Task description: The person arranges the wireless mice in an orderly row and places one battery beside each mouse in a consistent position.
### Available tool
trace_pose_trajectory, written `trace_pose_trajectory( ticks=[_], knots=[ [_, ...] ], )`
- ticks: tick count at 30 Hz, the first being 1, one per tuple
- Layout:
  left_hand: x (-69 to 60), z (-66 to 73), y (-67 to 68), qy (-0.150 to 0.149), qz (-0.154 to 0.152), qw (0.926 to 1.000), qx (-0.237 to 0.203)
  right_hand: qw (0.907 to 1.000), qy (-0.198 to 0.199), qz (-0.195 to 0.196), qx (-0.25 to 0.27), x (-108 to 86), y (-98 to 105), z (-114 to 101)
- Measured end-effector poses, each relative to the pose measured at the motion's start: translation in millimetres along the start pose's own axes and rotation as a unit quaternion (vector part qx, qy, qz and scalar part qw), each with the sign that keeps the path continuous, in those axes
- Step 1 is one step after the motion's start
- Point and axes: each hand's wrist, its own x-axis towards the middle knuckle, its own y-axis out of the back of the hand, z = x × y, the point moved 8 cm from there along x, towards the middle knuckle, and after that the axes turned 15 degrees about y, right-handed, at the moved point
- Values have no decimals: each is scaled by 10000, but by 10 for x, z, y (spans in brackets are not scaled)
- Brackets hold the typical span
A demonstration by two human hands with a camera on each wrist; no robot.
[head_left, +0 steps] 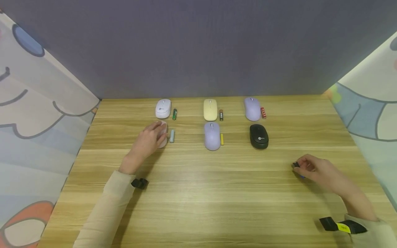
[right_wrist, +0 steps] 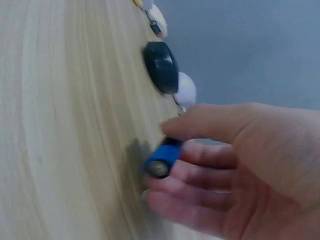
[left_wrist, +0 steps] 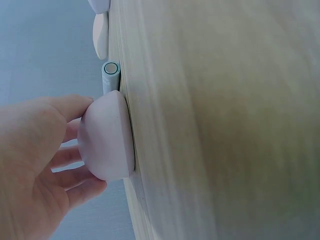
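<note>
My left hand [head_left: 148,139] grips a pale pink computer mouse [left_wrist: 106,137] on the table, thumb on one side and fingers on the other. Just right of that mouse lies a light blue battery [head_left: 172,136]. Over the right part of the table, my right hand [head_left: 321,172] pinches a blue and black battery [right_wrist: 164,159] between thumb and fingers. A small pale spot beneath those fingers in the right wrist view is too blurred to name. Nearest to this hand is a black mouse [head_left: 259,136], resting on the table to its upper left.
At the back stand a white mouse [head_left: 163,108] beside a green battery [head_left: 174,114], a yellow mouse [head_left: 210,110] beside a dark battery [head_left: 221,115], and a purple mouse [head_left: 252,109] beside a red battery [head_left: 263,113]. A second purple mouse [head_left: 212,136] and yellow battery [head_left: 222,139] lie mid-table.
</note>
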Motion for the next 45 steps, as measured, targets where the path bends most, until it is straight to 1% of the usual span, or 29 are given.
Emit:
trace_pose_trajectory(
  ticks=[4,8,10,13,17,23,31,34,39,45],
  knots=[
    [1,-3,4,18,-4,10000,22,9982,2,574,-166,168,80,-22],
    [1,6,9,28,-16,10000,31,9940,37,1082,-137,317,157,-47],
    [0,16,18,16,-10,10000,27,9922,30,1241,-91,377,189,-45],
    [-2,24,23,13,1,10000,13,9908,-79,1348,12,460,212,-23],
    [-6,24,16,20,9,10000,21,9902,-264,1368,84,571,212,0],
    [-4,12,2,31,9,10000,32,9899,-328,1360,238,735,185,-9],
    [-1,7,-1,21,7,10000,56,9907,-326,1295,276,905,145,-22],
    [0,19,5,12,7,10000,18,9913,-364,1220,346,947,120,-8],
    [1,19,-5,48,-41,10000,7,9935,-469,991,314,997,78,31],
    [-2,11,4,25,11,10000,-4,9950,-558,760,331,1042,47,31]
  ],
)
